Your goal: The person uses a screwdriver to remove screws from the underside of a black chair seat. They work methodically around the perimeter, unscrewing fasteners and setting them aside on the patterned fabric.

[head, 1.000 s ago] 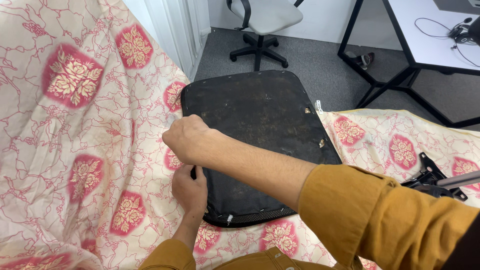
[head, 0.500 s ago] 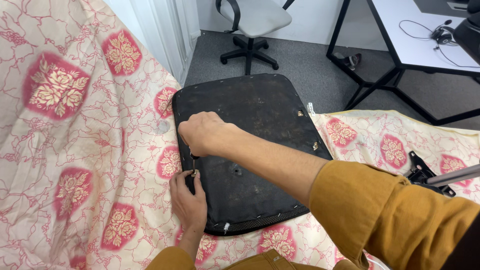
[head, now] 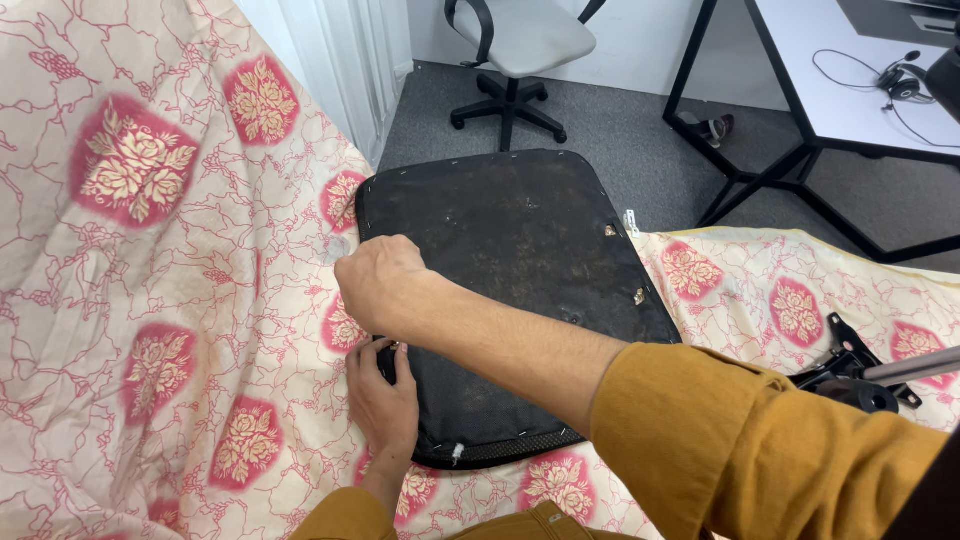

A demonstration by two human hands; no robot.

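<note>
Black seat panel (head: 520,280), worn and stapled along its rim, lies on the floral cloth (head: 150,300), near centre. The left hand (head: 383,400) presses flat on its near-left edge. The right hand (head: 380,285) is fisted above it, hiding whatever it grips; I cannot tell what

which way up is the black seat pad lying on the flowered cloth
Underside up: the black seat pad lies flat on the flowered cloth, its rough backing, edge staples and metal mounting fittings facing the camera.

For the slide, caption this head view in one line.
Both hands, left hand and right hand, work the left edge of a black seat pad on floral cloth.
</note>
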